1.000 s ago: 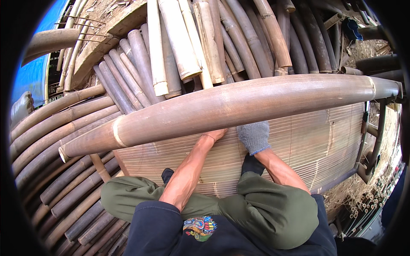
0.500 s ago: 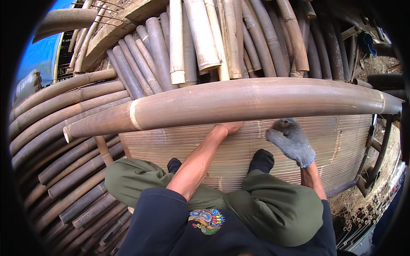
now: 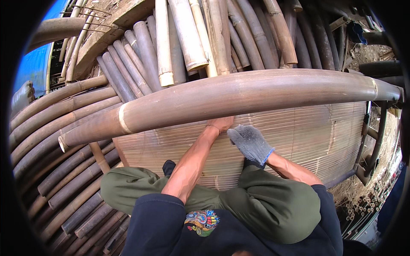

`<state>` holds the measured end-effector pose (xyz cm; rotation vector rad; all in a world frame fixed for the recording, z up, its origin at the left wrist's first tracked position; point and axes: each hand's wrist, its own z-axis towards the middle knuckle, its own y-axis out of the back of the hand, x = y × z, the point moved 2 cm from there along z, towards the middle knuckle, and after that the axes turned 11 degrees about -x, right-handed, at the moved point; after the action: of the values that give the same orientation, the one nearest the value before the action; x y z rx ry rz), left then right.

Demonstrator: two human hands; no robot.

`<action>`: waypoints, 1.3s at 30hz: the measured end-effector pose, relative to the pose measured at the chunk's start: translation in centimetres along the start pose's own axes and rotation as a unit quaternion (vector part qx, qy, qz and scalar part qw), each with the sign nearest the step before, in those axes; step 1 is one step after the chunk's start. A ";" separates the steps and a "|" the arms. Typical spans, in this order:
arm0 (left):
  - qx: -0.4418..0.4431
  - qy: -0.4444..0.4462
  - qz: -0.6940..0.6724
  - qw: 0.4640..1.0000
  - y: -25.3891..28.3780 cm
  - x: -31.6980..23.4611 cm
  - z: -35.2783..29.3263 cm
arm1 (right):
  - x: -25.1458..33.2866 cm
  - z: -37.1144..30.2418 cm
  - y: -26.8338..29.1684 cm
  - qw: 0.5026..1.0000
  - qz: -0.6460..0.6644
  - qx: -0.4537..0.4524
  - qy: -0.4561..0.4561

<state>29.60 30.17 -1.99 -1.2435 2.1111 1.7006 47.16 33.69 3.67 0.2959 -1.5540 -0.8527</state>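
Bamboo pole [image 3: 247,91]: spans left to right, far side | left hand [image 3: 222,123]: at pole's near edge, fingers mostly hidden, cannot tell spread or hold | gloved right hand [image 3: 252,143]: just right, over slatted surface [image 3: 307,136], fingers bent, tips unseen, cannot tell grip

Your left arm [image 3: 190,166] stretches forward, bare left hand [image 3: 223,122] partly hidden — your gloved right hand [image 3: 251,143] angles inward, close beside it.
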 end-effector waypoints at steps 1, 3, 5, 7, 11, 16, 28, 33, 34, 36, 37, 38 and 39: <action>-0.064 -0.013 0.015 0.998 0.2 0.9 -0.6 | 1.7 3.1 0.3 0.998 0.034 -0.047 0.036; -0.065 -0.006 0.012 0.998 0.4 1.2 -0.5 | 1.2 1.6 3.8 1.000 0.026 -0.005 -0.005; 0.063 0.050 -0.015 0.997 1.8 0.3 -0.8 | -4.2 -4.5 5.8 0.981 -0.017 0.155 -0.119; -0.134 -0.036 0.058 0.989 1.4 -0.6 -1.0 | -2.4 -4.5 5.1 0.995 -0.002 0.072 -0.066; -0.011 0.063 0.062 0.996 1.0 0.3 0.2 | -4.3 -7.0 6.0 0.983 0.043 -0.063 -0.166; -0.187 -0.007 0.072 0.980 1.2 -3.4 -1.4 | -7.0 -23.5 8.2 0.485 0.501 -0.403 -0.592; -0.173 -0.366 0.098 0.909 -10.1 -22.7 7.0 | -5.9 -23.6 20.1 0.794 -0.304 -0.314 -0.424; -0.211 -0.296 0.083 0.928 -11.7 -23.0 7.6 | -10.0 -14.7 19.4 0.858 -0.211 -0.321 -0.341; -0.221 -0.281 0.075 0.931 -12.0 -23.2 7.7 | -10.6 -13.5 19.6 0.865 -0.197 -0.319 -0.333; -0.215 -0.286 0.096 0.929 -12.1 -23.3 8.2 | -11.9 -11.9 20.0 0.874 -0.195 -0.311 -0.318; -0.214 -0.287 0.108 0.927 -11.9 -23.4 8.4 | -12.7 -11.5 20.0 0.877 -0.205 -0.307 -0.308; -0.199 -0.335 0.142 0.910 -11.8 -23.6 8.6 | -13.4 -11.1 20.0 0.879 -0.217 -0.302 -0.298; -0.175 -0.360 0.137 0.906 -11.4 -23.8 8.9 | -13.8 -10.3 19.9 0.878 -0.260 -0.318 -0.243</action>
<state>49.38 49.56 0.51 -0.2529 1.6100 2.2627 65.21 52.69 5.99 0.0022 -1.5563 -1.9253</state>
